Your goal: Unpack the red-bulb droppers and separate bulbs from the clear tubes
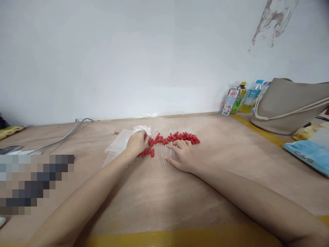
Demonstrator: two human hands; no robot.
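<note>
A row of thin clear tubes with red rubber bulbs [190, 137], like droppers, lies across the table in front of me. My left hand [137, 143] is closed at the row's left end, its fingertips bent down beside the red bulbs; what they pinch is hidden. Below that hand lies a small group of red bulbs [152, 153], partly covered by it. My right hand [181, 156] rests over several bare clear tubes [162, 157], thumb and forefinger apart at their right side. Clear plastic bags [119, 142] lie flat under and beside my left hand.
Drink bottles [231, 99] stand against the wall at the right, next to a grey-beige bag [290, 106]. A blue packet [307, 154] lies nearer. At the left are a grey cable [65, 137] and a phone [10, 149]. Yellow tape [159, 238] marks the front edge.
</note>
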